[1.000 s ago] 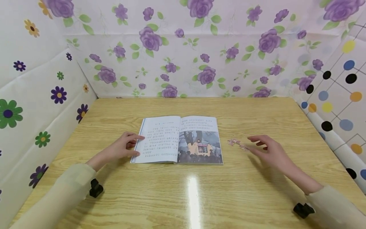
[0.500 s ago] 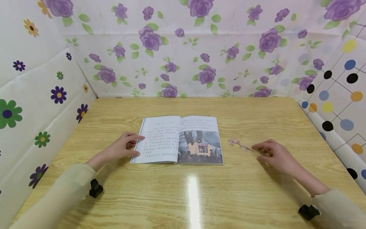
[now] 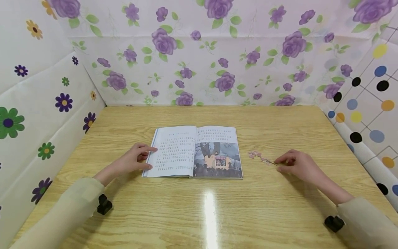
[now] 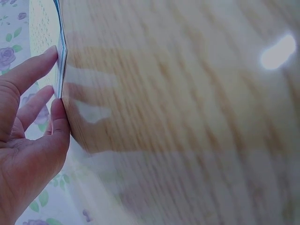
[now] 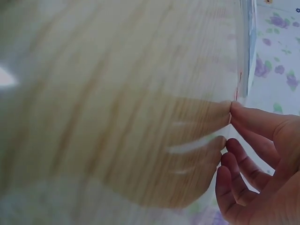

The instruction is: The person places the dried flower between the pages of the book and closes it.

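An open book point(image 3: 174, 166), with printed text and a picture of bare trees and a crowd, lies on the wooden table. My left hand point(image 3: 135, 159) rests at its left edge, index finger and thumb extended onto the page margin. The left wrist view shows these fingertips right at the book's edge point(image 4: 60, 70). To the right of the book lies a sprig of small pink blossoms point(image 3: 255, 154) with a thin dark stem. My right hand point(image 3: 300, 166) pinches the stem end between thumb and index finger. In the right wrist view, its other fingers point(image 5: 239, 176) curl near the tabletop.
The glossy wooden table point(image 3: 174, 211) reflects a bright light strip in front of the book. Flower-patterned sheets point(image 3: 192, 55) stand behind and to the left, and a dotted sheet point(image 3: 367, 114) to the right. A black device point(image 3: 104, 204) is on each wrist.
My right hand drew back slightly to the right, came down to the sprig's stem and closed its thumb and index finger on it. The left hand and book stayed put.
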A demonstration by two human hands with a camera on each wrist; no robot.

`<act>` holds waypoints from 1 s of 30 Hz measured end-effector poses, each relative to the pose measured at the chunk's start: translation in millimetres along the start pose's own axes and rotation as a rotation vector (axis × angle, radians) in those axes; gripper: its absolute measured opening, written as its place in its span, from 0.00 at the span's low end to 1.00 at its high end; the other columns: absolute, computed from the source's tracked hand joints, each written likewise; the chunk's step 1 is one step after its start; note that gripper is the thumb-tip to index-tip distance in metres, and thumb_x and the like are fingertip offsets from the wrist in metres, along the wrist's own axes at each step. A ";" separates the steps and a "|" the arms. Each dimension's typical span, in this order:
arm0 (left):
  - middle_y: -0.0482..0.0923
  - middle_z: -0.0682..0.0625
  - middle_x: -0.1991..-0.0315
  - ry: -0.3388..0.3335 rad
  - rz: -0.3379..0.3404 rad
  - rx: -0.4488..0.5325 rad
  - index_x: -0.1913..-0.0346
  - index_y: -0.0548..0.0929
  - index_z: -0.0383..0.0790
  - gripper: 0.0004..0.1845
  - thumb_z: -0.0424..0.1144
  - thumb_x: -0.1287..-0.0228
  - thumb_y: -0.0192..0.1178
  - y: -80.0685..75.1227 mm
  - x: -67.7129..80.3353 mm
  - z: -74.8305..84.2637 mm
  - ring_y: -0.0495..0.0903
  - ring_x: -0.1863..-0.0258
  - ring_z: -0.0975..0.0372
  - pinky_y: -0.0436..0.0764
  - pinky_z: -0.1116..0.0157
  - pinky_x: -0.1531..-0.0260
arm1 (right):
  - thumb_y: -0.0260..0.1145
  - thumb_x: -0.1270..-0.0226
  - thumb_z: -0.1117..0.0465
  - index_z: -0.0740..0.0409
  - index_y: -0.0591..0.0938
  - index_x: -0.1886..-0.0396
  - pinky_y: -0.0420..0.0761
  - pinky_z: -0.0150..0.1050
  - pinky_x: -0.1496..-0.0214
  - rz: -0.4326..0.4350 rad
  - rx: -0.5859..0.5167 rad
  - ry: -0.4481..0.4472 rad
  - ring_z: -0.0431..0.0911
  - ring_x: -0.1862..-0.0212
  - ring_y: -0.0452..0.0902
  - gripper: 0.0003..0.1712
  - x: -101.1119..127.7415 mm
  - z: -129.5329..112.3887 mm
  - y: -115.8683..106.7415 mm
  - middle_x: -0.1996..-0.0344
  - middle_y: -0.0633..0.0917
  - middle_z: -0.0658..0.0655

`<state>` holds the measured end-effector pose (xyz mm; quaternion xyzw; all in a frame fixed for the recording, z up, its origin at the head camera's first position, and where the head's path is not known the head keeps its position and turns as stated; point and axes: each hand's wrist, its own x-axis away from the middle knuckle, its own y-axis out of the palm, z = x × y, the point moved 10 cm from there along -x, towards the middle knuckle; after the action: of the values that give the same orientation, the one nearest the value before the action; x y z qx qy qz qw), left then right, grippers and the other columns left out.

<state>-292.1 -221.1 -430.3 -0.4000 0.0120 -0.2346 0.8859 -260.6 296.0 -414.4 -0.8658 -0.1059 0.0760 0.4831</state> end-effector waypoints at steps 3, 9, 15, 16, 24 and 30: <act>0.55 0.31 0.33 0.001 -0.001 0.002 0.30 0.71 0.38 0.33 0.38 0.38 0.68 0.1 -0.2 -0.7 0.68 0.45 0.49 0.73 0.52 0.44 | 0.75 0.41 0.56 0.49 0.90 0.59 0.71 0.32 0.71 0.010 -0.007 0.005 0.36 0.70 0.72 0.10 -1.8 0.6 -0.3 0.65 0.85 0.51; 0.55 0.31 0.34 -0.004 -0.001 0.014 0.30 0.71 0.38 0.33 0.37 0.38 0.68 0.0 -0.4 -0.7 0.68 0.44 0.48 0.72 0.51 0.42 | 0.75 0.42 0.60 0.48 0.90 0.64 0.75 0.30 0.69 0.029 -0.004 -0.012 0.34 0.69 0.77 0.06 -5.0 -0.7 -0.9 0.66 0.88 0.51; 0.56 0.32 0.34 -0.001 0.001 0.018 0.31 0.71 0.38 0.33 0.36 0.38 0.69 0.1 -0.4 -0.1 0.68 0.44 0.48 0.72 0.50 0.41 | 0.74 0.41 0.63 0.49 0.90 0.67 0.76 0.30 0.69 0.040 0.014 -0.030 0.33 0.70 0.78 0.04 -8.3 -3.2 -2.2 0.68 0.89 0.51; 0.56 0.32 0.34 -0.003 0.002 0.017 0.31 0.71 0.38 0.33 0.36 0.38 0.69 0.1 -0.5 -0.2 0.68 0.44 0.48 0.72 0.50 0.41 | 0.74 0.41 0.63 0.49 0.90 0.67 0.76 0.30 0.69 0.039 0.015 -0.032 0.33 0.70 0.78 0.04 -8.6 -3.6 -2.3 0.68 0.89 0.51; 0.56 0.32 0.34 -0.002 0.002 0.010 0.31 0.71 0.39 0.33 0.37 0.38 0.69 -0.2 -0.2 0.6 0.68 0.45 0.48 0.72 0.50 0.42 | 0.73 0.40 0.62 0.49 0.90 0.67 0.77 0.30 0.68 0.029 0.025 -0.026 0.35 0.70 0.79 0.03 -10.4 -5.2 -2.6 0.69 0.89 0.51; 0.56 0.32 0.34 -0.001 0.006 0.009 0.31 0.71 0.38 0.33 0.37 0.38 0.69 -0.8 0.2 1.0 0.68 0.45 0.49 0.72 0.51 0.42 | 0.72 0.39 0.63 0.53 0.89 0.67 0.77 0.30 0.68 0.009 0.014 -0.060 0.33 0.70 0.78 0.02 -13.0 -7.8 -0.4 0.69 0.89 0.51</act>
<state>-292.1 -220.9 -429.0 -0.3962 0.0117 -0.2318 0.8883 -271.4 286.5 -409.6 -0.8602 -0.1159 0.1047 0.4854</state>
